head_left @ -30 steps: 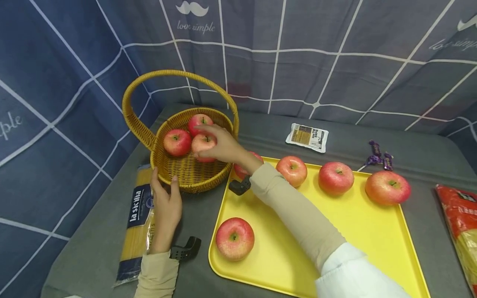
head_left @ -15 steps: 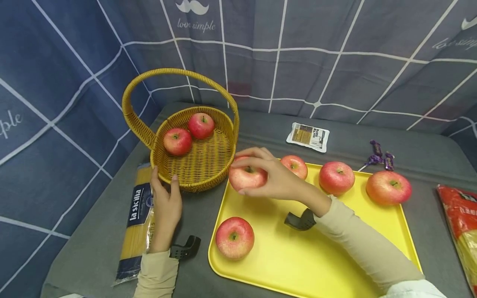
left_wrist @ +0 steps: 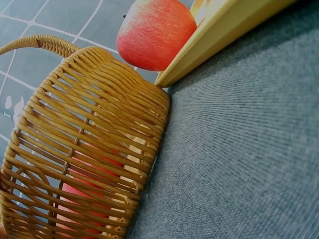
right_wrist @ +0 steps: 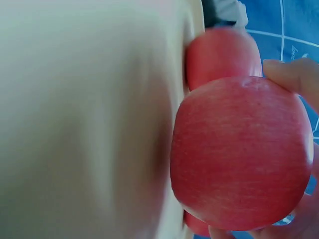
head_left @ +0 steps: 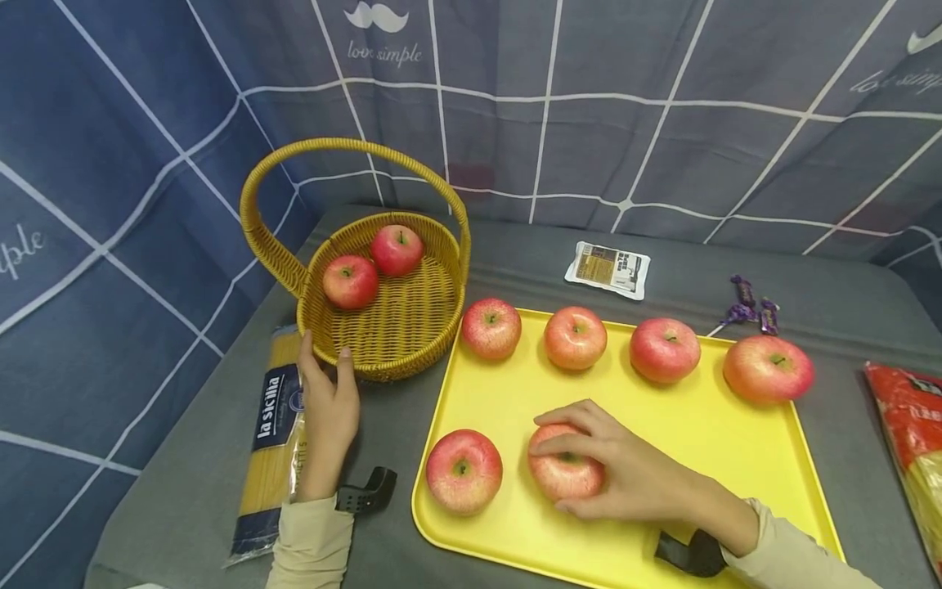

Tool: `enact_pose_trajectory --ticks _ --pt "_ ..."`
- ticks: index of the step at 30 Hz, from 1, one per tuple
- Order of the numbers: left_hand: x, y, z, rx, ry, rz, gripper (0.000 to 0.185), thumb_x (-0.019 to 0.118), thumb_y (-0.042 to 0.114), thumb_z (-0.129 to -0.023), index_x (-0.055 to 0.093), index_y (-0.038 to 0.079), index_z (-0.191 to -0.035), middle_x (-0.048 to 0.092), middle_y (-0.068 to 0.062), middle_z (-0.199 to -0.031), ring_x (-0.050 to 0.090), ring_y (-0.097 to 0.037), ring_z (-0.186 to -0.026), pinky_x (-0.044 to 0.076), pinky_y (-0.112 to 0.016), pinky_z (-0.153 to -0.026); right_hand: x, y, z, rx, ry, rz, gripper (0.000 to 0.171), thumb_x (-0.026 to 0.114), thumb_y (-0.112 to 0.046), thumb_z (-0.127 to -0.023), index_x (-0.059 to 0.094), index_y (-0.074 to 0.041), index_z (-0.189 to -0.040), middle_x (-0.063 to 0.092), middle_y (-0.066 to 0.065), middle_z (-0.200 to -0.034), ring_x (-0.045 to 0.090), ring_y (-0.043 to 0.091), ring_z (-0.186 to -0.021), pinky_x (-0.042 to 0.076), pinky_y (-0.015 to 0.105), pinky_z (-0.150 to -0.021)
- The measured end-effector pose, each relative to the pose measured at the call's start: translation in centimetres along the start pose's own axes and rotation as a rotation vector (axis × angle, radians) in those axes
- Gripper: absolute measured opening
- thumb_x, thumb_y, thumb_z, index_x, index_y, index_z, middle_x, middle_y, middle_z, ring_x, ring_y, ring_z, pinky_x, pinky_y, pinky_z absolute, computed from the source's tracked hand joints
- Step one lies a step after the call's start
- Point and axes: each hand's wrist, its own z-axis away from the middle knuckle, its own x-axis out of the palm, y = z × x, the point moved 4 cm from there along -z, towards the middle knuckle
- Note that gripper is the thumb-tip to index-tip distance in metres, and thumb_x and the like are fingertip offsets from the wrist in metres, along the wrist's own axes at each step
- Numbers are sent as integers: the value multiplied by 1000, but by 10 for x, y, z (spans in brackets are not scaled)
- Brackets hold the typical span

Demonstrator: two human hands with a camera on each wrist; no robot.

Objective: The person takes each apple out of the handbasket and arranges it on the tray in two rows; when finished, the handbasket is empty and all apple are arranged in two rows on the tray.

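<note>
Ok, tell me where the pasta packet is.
In the head view the pasta packet lies on the grey table's left side, just below the basket, partly under the left hand.

A staged tabletop set: a grey-clothed table (head_left: 515,254) backed by a hung blue checked sheet (head_left: 625,106) printed "love simple".

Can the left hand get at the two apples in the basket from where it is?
Probably yes: the left hand rests on the wicker basket rim, and the two apples lie uncovered under the arched handle.
</note>
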Motion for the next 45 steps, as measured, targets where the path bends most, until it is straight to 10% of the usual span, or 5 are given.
enact_pose_trajectory --ticks 26,33,45 --pt "-2 2 -2 19 17 12 63 38 36 -95 10 11 -145 16 -12 -150 19 -29 -137 21 -52 -108 -17 -32 20 142 -42 171 70 68 -46 -75 40 -25 -135 35 1 -141 37 12 -125 22 8 -102" --pt "-3 1 -1 6 9 -5 63 38 38 -95 9 14 -146 15 -12 -150 17 -29 -138 18 -52 -109 -45 -36 -29 94 -8 102 69 66 -35 -81 33 -21 -140 36 -3 -143 37 11 -129 20 12 -107" --pt "-1 0 1 14 6 0 63 38 37 -95 10 11 -145 17 -15 -149 20 -30 -137 20 -51 -108 -26 32 -181 295 -13 -497 54 58 -27 -88 37 -20 -137 49 2 -132 48 13 -120 39 33 -101"
